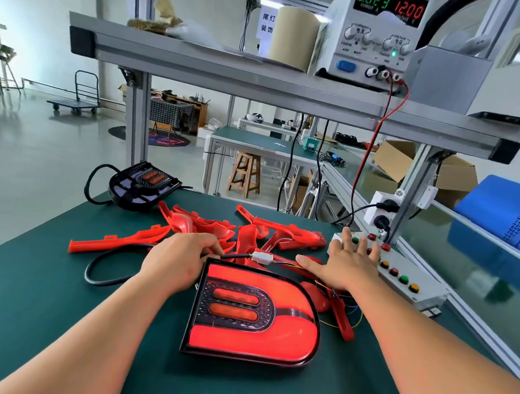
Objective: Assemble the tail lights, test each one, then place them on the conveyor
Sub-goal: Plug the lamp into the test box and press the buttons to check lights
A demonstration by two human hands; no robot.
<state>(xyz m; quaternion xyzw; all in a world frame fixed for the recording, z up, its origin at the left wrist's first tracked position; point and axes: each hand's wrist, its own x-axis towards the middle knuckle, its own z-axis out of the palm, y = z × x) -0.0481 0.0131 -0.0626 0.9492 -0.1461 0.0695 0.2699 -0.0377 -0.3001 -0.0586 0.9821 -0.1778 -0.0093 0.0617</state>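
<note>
glowing red tail light (251, 314) flat on the green surface (52, 291), lens up, straight edge to the left, rounded end to the right, long axis roughly left to right with a slight tilt. left hand (180, 262) against its far left corner, curled, pinching the black cable (89, 270) just short of the white connector (261, 257). right hand (345, 261) wide and flat, fingers spread over the button box (405, 279), near the light but apart from it. conveyor (474, 286) off to the right, beyond the box: likely a rightward carry once tested, left hand nearer the light, right hand nearer the belt. hard to make out: the button under the right fingers, the left fingertips tucked beneath the palm, the belt's near stretch cut off at the frame edge.
</note>
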